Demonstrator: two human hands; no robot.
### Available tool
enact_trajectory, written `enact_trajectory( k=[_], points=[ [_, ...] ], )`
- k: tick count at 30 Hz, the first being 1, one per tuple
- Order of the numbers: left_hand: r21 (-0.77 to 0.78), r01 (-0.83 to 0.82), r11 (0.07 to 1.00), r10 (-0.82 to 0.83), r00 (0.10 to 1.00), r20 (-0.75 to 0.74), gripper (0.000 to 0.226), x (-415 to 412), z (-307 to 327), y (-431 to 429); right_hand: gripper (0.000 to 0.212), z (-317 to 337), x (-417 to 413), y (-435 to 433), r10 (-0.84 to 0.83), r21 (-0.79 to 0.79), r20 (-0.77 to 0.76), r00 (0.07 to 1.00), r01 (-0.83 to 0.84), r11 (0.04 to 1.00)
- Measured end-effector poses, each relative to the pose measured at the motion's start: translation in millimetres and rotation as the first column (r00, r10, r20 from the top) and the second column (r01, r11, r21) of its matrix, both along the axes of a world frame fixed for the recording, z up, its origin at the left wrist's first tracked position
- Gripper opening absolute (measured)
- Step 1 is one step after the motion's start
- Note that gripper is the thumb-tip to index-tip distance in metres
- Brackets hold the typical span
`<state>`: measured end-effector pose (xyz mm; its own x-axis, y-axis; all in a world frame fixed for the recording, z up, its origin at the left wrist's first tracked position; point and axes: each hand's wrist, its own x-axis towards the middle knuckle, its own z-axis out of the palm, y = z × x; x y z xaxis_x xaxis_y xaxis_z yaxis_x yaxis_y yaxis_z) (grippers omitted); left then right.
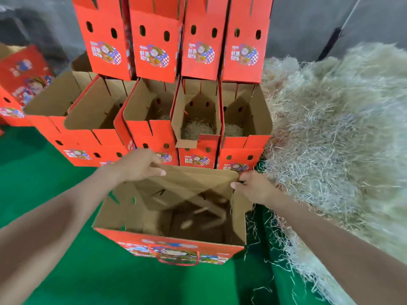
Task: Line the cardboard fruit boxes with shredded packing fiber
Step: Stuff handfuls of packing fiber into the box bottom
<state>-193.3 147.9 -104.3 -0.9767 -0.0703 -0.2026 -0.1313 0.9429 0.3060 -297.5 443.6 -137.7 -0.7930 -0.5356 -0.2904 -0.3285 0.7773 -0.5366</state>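
**Tally of boxes, fiber and hands**

Four upper boxes [154, 40], red and upright, are counted in the top row of the stack. Five open boxes [97, 106] are counted in the row beneath, and fiber wads [196, 129] are seen in three of them. One front box [171, 241] is counted apart from the stack, and one cord handle [176, 259] is seen on it. At least one side box [24, 73] is counted at the far left; whether a second lies below it cannot be told. One fiber pile [330, 128] is counted. Two hands are seen: one left hand [141, 165] and one right hand [253, 187].
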Motion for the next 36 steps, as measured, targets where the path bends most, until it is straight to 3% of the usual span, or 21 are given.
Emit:
enact_trajectory(
  k=[3,6,9,12,14,16,18,19,22,25,29,32,36],
  points=[
    [-0.043,0.014,0.999,-0.011,0.998,0.062,0.04,-1.2,10.7,2.5,0.044,3.9,-2.6,-5.3,0.041,0.028,-0.032,0.999,-0.04,0.999],
    [-0.139,0.048,0.989,-0.038,0.996,0.075,0.007,-6.3,14.8,13.1,0.042,8.7,-1.3,-9.9,0.042,0.072,-0.053,0.998,-0.038,0.997],
    [-0.139,0.09,0.986,-0.092,0.996,-0.009,0.024,-10.2,4.1,38.8,0.035,15.7,3.0,-11.0,0.101,0.136,-0.034,0.994,-0.096,0.986],
    [-0.03,0.1,0.995,-0.104,0.973,-0.208,0.029,-22.0,5.1,67.9,0.04,35.5,1.7,9.4,0.075,-0.017,-0.044,0.996,-0.075,0.997],
    [0.086,0.133,0.987,-0.1,0.943,-0.318,0.026,-36.3,13.0,90.5,0.044,52.4,-3.7,38.8,-0.101,-0.185,-0.127,0.987,0.077,0.98],
    [0.153,0.201,0.967,-0.132,0.919,-0.372,0.021,-53.5,20.6,119.6,0.041,65.2,-12.7,78.6,-0.293,-0.287,-0.286,0.912,0.209,0.935],
    [0.196,0.271,0.942,-0.185,0.911,-0.369,0.018,-71.3,25.8,152.8,0.055,74.9,-25.4,124.6,-0.372,-0.181,-0.472,0.8,0.325,0.928],
    [0.208,0.307,0.929,-0.221,0.908,-0.357,0.018,-79.7,27.0,170.4,0.072,78.7,-31.7,148.0,-0.35,-0.026,-0.528,0.774,0.398,0.917],
    [0.21,0.405,0.89,-0.329,0.889,-0.319,0.02,-101.8,27.5,221.0,0.12,77.5,-43.3,211.3,-0.253,0.418,-0.488,0.836,0.478,0.773],
    [0.246,0.436,0.866,-0.359,0.883,-0.301,0.024,-119.8,28.4,258.4,0.133,63.0,-47.0,247.1,-0.288,0.49,-0.41,0.866,0.475,0.731],
    [0.282,0.421,0.862,-0.35,0.897,-0.269,0.027,-140.3,28.9,289.5,0.13,55.6,-69.6,252.7,-0.32,0.262,-0.544,0.776,0.519,0.813],
    [0.35,0.368,0.862,-0.292,0.923,-0.25,0.031,-156.9,32.9,305.1,0.124,64.8,-101.6,244.9,-0.376,0.203,-0.491,0.786,0.523,0.828],
    [0.507,0.22,0.834,-0.144,0.972,-0.184,0.039,-179.1,34.8,320.7,0.063,67.0,-124.8,230.2,-0.434,0.111,-0.343,0.833,0.495,0.862]
  ],
)
